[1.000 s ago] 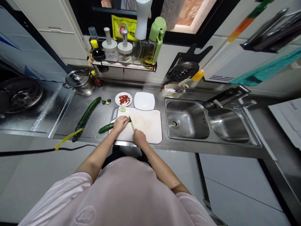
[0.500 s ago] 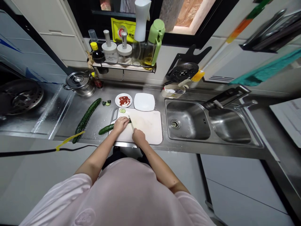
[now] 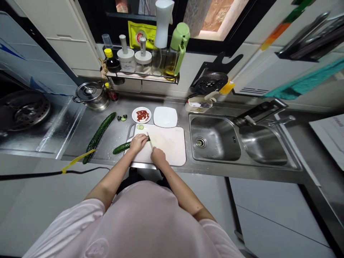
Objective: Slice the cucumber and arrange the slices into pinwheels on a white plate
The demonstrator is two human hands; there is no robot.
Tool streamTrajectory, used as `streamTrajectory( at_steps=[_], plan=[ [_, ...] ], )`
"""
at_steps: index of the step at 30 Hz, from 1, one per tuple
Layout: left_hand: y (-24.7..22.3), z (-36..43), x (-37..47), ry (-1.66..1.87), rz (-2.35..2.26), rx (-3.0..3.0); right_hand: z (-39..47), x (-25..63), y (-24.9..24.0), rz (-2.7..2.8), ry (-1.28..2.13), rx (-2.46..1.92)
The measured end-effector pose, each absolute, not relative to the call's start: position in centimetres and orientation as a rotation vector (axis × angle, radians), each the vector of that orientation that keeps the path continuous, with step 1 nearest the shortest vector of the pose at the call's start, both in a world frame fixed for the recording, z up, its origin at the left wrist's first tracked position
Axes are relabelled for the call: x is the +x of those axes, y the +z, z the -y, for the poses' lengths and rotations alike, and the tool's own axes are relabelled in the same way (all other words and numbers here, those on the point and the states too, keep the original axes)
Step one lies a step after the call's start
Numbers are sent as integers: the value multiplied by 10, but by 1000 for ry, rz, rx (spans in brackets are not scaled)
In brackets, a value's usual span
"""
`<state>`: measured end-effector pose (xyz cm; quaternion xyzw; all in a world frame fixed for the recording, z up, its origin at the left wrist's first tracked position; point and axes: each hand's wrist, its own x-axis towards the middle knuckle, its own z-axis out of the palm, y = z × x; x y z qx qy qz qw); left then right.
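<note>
On the white cutting board (image 3: 172, 145) lies a cucumber (image 3: 121, 148), its left part reaching past the board's edge. My left hand (image 3: 138, 143) is wrapped over the cucumber near its right end. My right hand (image 3: 158, 157) grips a knife (image 3: 150, 141), whose blade stands against the cucumber's right end, close beside my left fingers. Thin cucumber slices (image 3: 140, 127) rest at the board's upper left corner. A second, whole cucumber (image 3: 99, 136) lies on the steel counter to the left, near small cut cucumber pieces (image 3: 123, 118).
Behind the board stand a plate of chopped red pieces (image 3: 142, 115) and a white square plate (image 3: 165, 116). A double sink (image 3: 215, 139) is on the right. A lidded pot (image 3: 92, 96) stands at the back left, below a rack (image 3: 145, 76) of bottles and jars.
The view has shifted very slightly. Both hands, the knife and the cucumber keep nearly the same places on the board.
</note>
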<state>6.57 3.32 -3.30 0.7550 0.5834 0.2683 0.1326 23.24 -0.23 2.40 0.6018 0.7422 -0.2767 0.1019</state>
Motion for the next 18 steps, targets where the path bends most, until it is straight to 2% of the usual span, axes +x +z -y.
streamTrajectory(
  at_steps=[18],
  plan=[
    [-32,-33,66,738,-1720,2180,11,238,17,-2191,-790,1775]
  ],
)
